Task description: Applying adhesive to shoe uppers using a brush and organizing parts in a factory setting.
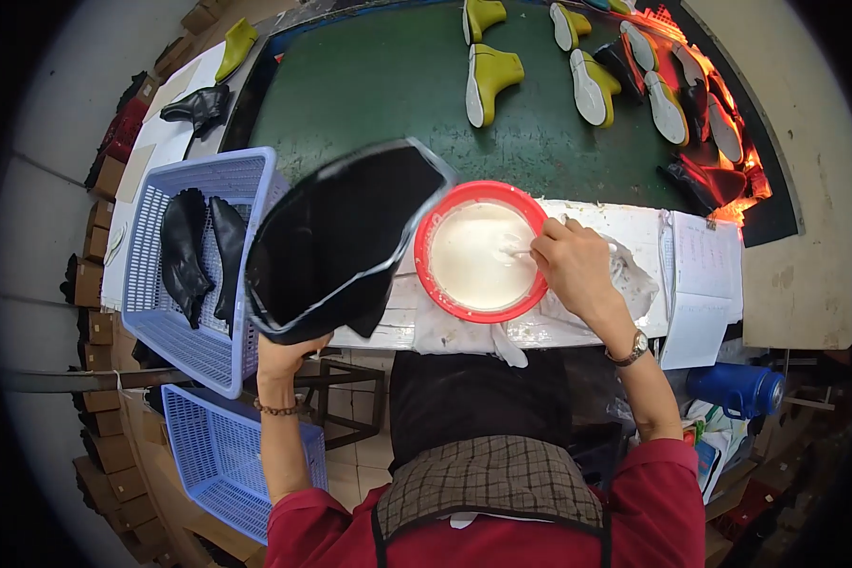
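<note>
We hold a black shoe piece [341, 237] beside the red bowl [424, 265].
Our left hand [292, 356] grips its lower end, fingers mostly hidden; our right hand [577, 270] pinches a thin tool [519, 252] over the bowl's right rim. The bowl sits by the white table's [402, 324] front edge; beyond, green surface [369, 90] stretches between blue basket [194, 356] and yellow boots [492, 80].

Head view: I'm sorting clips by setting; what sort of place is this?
Probably a shoe workshop: yellowish boots on a green worktop, black footwear in a blue basket, and a red bowl of white liquid.
</note>
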`<state>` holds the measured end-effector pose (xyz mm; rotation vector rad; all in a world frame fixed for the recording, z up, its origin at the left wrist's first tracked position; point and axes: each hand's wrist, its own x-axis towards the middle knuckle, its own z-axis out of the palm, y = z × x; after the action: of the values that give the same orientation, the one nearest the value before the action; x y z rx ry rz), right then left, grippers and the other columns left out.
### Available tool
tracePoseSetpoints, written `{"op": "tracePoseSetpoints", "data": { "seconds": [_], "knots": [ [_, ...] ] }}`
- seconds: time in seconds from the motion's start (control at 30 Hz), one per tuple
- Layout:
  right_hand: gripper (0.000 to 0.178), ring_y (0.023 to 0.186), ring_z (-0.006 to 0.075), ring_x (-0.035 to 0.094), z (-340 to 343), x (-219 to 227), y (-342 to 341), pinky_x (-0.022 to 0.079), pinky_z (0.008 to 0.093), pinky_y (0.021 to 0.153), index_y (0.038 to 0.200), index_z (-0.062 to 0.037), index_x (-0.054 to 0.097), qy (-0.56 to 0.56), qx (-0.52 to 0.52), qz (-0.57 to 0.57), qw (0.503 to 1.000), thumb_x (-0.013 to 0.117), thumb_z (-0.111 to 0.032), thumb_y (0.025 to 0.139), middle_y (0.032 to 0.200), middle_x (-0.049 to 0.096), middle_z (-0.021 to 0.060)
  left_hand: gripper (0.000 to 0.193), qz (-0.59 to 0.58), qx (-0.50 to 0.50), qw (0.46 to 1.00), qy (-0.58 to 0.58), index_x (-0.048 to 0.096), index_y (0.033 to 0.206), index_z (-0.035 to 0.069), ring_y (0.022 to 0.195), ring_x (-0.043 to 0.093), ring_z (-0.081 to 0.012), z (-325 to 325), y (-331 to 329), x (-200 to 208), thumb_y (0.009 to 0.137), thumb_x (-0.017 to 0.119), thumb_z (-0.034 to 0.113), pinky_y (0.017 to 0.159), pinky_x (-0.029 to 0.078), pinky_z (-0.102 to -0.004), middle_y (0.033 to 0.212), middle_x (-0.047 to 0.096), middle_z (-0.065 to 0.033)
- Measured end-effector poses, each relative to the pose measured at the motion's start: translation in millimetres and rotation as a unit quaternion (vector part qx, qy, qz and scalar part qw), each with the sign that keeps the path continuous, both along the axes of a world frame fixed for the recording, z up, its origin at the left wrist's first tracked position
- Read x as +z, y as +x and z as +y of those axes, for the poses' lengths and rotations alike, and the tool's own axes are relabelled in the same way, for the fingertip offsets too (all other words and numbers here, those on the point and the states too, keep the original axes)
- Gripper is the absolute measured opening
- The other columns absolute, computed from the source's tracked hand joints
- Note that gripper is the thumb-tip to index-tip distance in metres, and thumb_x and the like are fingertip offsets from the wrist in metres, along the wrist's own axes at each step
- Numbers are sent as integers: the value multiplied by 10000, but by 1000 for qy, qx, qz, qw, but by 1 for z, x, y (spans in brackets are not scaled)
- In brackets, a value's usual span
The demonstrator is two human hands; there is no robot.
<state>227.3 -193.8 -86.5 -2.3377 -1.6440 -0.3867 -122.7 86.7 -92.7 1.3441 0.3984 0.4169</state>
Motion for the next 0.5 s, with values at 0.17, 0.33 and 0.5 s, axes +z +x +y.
{"op": "tracePoseSetpoints", "data": {
  "seconds": [0.17,0.33,0.5],
  "knots": [
    [121,794,206,674,-12,36,8,513,290,622,936,-87,778,148,-54,295,942,776,-88,815,912,688,39,488,-93,-91,958,-255,641,1147,-98,684,639,-218,1,-10,5,678,772,-123,563,519,-351,867,695,-146],
    [171,781,172,627,9,66,8,449,303,700,955,-100,779,250,98,335,903,801,-57,791,907,679,20,479,-76,-127,953,-263,642,1140,-100,668,629,-215,0,5,6,678,770,-118,553,507,-347,854,690,-146],
    [147,814,138,612,3,56,10,386,305,781,951,-92,781,244,104,325,908,790,-62,807,889,683,26,471,-66,-140,954,-258,643,1132,-103,653,620,-212,5,-5,7,679,769,-112,543,496,-342,841,685,-146]
  ]
}}
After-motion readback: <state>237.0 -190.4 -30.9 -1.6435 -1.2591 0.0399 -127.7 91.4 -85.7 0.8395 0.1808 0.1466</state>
